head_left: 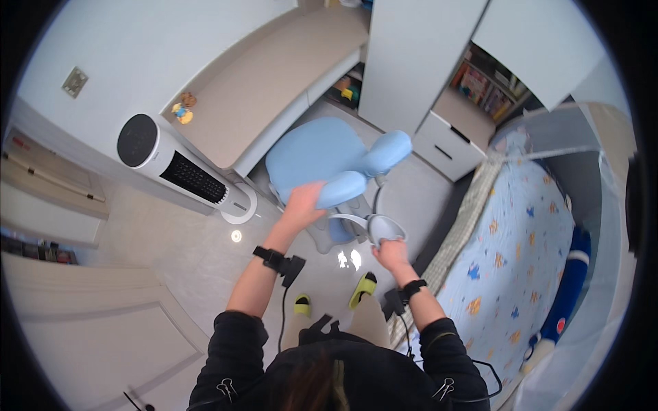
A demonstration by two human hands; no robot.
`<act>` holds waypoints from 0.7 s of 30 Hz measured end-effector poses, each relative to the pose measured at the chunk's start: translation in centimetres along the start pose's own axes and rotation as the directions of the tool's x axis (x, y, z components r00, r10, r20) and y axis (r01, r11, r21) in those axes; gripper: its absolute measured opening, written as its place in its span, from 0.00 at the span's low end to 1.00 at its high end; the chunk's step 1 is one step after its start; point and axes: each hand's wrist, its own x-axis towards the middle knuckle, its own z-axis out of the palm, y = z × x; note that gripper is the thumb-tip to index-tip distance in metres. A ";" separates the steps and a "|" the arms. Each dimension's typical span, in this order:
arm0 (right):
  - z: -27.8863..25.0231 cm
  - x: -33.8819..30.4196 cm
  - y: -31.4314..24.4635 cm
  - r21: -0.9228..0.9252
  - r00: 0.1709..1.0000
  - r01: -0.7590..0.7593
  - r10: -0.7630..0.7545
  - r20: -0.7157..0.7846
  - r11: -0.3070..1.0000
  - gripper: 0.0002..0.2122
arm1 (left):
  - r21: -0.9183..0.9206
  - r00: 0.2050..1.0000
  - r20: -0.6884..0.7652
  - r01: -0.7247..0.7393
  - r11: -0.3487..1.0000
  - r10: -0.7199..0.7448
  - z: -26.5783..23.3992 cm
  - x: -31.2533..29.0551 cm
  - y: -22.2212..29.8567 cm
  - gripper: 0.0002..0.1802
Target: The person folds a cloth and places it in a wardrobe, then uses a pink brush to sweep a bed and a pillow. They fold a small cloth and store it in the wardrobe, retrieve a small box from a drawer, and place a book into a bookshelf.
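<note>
A child's desk chair with a light blue seat (315,151) stands pushed toward the desk, its two-part backrest facing me. My left hand (301,205) is closed on the near left blue backrest pad (342,190). The other backrest pad (387,152) is untouched, to the right and farther away. My right hand (392,253) grips the near rim of a grey-white oval piece (385,228) behind the chair. A curved pale arm runs from this piece leftward beneath the backrest. Its exact kind is unclear, and my hand hides part of its rim.
The beige desk (274,75) runs along the far wall, with small toy figures (182,112) on its corner. At left stands a white tower fan (179,171). A netted bed (504,253) is at right, beside a cabinet drawer (445,147). Cables hang from my wrist straps.
</note>
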 end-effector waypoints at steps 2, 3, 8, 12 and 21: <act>0.4 -6.2 2.3 -0.006 0.991 -0.132 0.132 0.005 0.991 0.17 | -0.070 0.991 0.135 -0.004 0.998 0.014 2.4 -0.7 2.6 0.31; 0.8 -8.7 3.6 -0.063 0.968 -0.236 0.229 -0.098 0.970 0.16 | -0.109 0.980 0.198 0.004 0.994 0.018 3.9 -1.5 4.5 0.32; 1.7 -18.9 8.8 0.076 0.763 -0.606 0.605 -0.227 0.792 0.21 | -0.238 0.962 0.217 -0.114 0.965 0.167 12.0 -5.0 16.2 0.33; -1.8 -21.7 6.9 0.988 0.719 -0.154 0.686 0.111 0.002 0.30 | -0.169 0.927 0.339 -0.106 0.980 0.159 16.4 -5.4 24.6 0.33; -6.1 -14.7 1.6 0.914 0.488 -0.113 0.823 -0.291 0.390 0.35 | -0.228 0.844 0.433 -0.238 0.944 0.317 14.9 -3.5 20.2 0.30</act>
